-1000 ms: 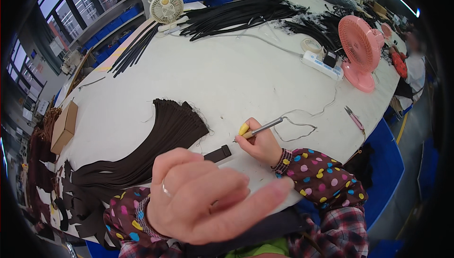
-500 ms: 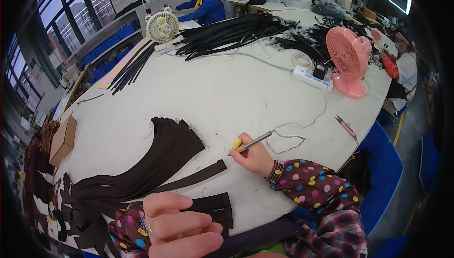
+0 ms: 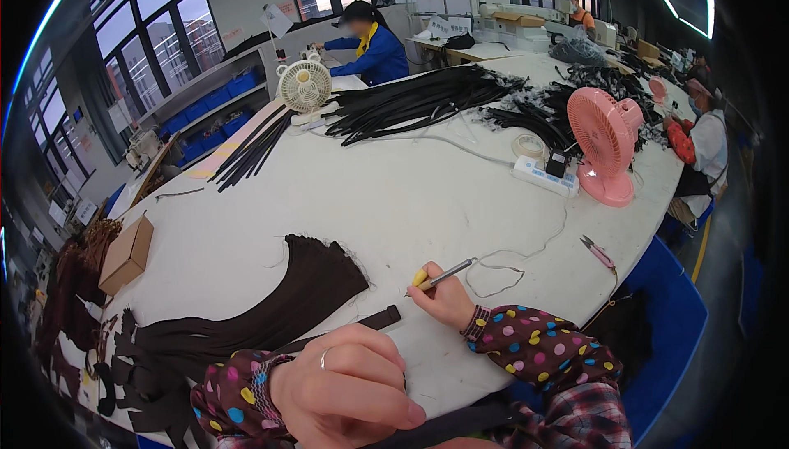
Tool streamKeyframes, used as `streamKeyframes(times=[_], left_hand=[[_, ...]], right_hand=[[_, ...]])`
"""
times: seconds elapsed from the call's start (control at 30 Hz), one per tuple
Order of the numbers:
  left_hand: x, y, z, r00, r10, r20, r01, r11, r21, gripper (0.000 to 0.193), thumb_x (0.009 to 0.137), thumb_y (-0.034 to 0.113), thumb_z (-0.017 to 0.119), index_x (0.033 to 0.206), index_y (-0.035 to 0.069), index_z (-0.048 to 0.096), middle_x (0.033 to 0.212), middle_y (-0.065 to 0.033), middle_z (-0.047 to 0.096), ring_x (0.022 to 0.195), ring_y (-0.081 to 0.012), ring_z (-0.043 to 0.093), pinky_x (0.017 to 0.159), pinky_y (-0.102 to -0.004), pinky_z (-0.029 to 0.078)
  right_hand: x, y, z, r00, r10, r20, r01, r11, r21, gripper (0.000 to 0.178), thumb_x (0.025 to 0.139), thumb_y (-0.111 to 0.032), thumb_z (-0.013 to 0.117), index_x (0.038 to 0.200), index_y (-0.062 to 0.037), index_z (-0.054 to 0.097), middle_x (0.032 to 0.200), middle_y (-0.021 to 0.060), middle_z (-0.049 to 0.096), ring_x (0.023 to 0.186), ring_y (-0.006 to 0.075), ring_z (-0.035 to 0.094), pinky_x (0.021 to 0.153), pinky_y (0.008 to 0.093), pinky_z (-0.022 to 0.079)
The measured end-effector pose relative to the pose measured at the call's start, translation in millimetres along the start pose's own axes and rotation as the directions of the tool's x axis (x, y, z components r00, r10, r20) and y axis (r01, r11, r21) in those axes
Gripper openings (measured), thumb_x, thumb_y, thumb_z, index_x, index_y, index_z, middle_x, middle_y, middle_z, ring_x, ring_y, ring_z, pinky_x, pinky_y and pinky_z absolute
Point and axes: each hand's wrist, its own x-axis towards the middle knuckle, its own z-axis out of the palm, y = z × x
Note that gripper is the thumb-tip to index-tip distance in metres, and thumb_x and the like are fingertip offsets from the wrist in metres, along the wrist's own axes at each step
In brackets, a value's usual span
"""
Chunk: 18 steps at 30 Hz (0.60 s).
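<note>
Person's right hand (image 3: 444, 301) pinches grey pen (image 3: 452, 271) over white table (image 3: 394, 202), left hand (image 3: 349, 379) curled nearer, can't tell if holding anything, dark strip (image 3: 383, 318) between them

White paper sign (image 3: 448, 27), dark printed characters (image 3: 458, 28)

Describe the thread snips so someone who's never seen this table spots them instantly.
On the white table, find the pink desk fan near the right edge. Follow that edge toward the viewer to the thread snips, right of the person's right hand. Unlike the upright, round-headed fan, they are slim, lying flat, with pointed blades and a pink handle.
</note>
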Motion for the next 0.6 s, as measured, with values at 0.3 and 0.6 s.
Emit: streamKeyframes(times=[0.3,0.6], left_hand=[[-2.2,-6.3,0.0,0.999,0.027,-0.031,-0.031,0.989,-0.143,0.034,0.081,0.006,0.066,0.107,0.028,0.068,0.098,-0.0104,0.051,0.072,-0.0206,0.050,0.063,-0.0328,0.040],[-11.3,2.6,2.5,0.996,-0.064,-0.055,0.059,0.995,-0.084,0.060,0.062,-0.023,0.064,0.095,0.027,0.058,0.098,-0.0028,0.049,0.069,-0.0161,0.054,0.064,-0.0328,0.049]], right_hand=[[2.6,-4.6,-1.0,1.000,0.008,-0.008,-0.008,1.000,-0.020,0.025,0.086,-0.017,0.062,0.089,-0.0018,0.044,0.068,0.0082,0.059,0.058,0.0145,0.058,0.053,0.0269,0.045],[2.9,-6.7,-1.3,1.000,0.000,0.001,0.000,1.000,0.026,0.022,0.086,-0.012,0.062,0.090,-0.0014,0.043,0.072,0.0042,0.056,0.062,0.0063,0.052,0.054,0.0222,0.042]])
